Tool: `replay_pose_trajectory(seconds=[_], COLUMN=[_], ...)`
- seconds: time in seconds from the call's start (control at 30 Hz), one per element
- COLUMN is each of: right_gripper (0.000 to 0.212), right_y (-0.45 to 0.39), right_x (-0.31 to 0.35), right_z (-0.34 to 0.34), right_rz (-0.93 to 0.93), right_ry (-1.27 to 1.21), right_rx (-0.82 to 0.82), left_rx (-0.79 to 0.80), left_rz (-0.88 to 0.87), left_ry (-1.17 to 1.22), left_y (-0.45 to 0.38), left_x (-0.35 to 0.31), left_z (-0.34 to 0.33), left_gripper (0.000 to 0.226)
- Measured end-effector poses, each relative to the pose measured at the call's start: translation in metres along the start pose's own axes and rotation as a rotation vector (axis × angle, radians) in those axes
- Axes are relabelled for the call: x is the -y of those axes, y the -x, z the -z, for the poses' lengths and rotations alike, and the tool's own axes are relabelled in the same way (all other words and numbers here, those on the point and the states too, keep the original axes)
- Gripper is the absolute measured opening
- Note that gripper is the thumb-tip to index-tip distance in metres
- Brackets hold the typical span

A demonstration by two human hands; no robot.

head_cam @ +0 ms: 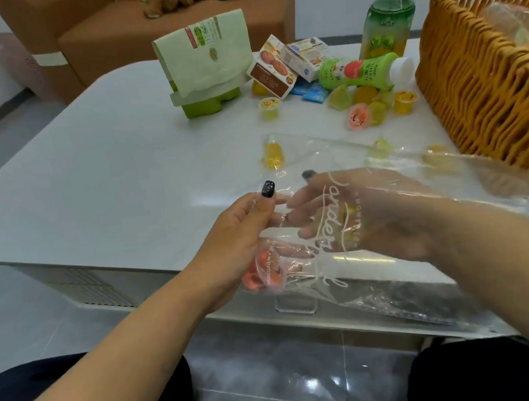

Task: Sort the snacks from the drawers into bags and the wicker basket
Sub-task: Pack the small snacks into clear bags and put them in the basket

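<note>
A clear plastic bag [379,217] stretches lengthwise from lower left toward the wicker basket [479,82], above the surface's [97,173] edge; left hand [241,238] fingers pinch its mouth, right hand [362,220] inside, fingers relaxed.

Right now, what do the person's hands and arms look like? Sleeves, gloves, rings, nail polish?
Both forearms are bare, no sleeves in view. No gloves, rings or watch visible. The left hand has a dark, glittery polished thumbnail; the right hand shows a dark nail too, seen through clear plastic.
</note>
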State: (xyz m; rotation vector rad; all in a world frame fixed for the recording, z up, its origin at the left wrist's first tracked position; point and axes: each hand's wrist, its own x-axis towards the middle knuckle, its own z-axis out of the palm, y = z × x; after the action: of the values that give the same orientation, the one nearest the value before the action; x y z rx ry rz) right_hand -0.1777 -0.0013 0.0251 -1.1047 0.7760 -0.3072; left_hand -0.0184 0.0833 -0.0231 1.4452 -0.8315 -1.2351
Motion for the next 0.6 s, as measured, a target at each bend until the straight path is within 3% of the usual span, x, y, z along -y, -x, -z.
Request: replay_pose_trajectory(seconds=[0.07, 0.1, 0.17, 0.3, 0.4, 0.47, 0.6], right_gripper=[0.021, 0.024, 0.028, 0.037, 0.019, 0.022, 0.018], right_y=[0.003, 0.006, 0.005, -0.003, -0.001, -0.005, -0.006], right_x=[0.008, 0.009, 0.006, -0.007, -0.008, -0.006, -0.019], right_z=[0.002, 0.001, 0.000, -0.001, -0.008, -0.008, -0.009], right_rz=[-0.112, -0.112, -0.036, 0.214, 0.374, 0.449, 0.587], right_ry=[-0.277, -0.301, -0.099, 0.392, 0.462, 0.548, 0.683], right_rx=[0.123, 0.165, 0.144, -0.056, 0.038, 0.063, -0.093], left_rx=[0.000, 0.002, 0.003, 0.071, 0.145, 0.177, 0.188], left_rz=[0.011, 0.016, 0.025, 0.064, 0.073, 0.069, 0.055], left_ry=[0.012, 0.028, 0.055, 0.110, 0.142, 0.134, 0.129], left_y=[0.001, 0.001, 0.002, 0.005, 0.008, 0.008, 0.008], left_x=[-0.001, -0.001, -0.001, -0.004, -0.006, -0.006, -0.008], left_z=[0.000, -0.001, 0.001, 0.000, -0.003, -0.002, -0.002], left_gripper=[0.052, 0.053, 0.053, 0.053, 0.048, 0.047, 0.055])
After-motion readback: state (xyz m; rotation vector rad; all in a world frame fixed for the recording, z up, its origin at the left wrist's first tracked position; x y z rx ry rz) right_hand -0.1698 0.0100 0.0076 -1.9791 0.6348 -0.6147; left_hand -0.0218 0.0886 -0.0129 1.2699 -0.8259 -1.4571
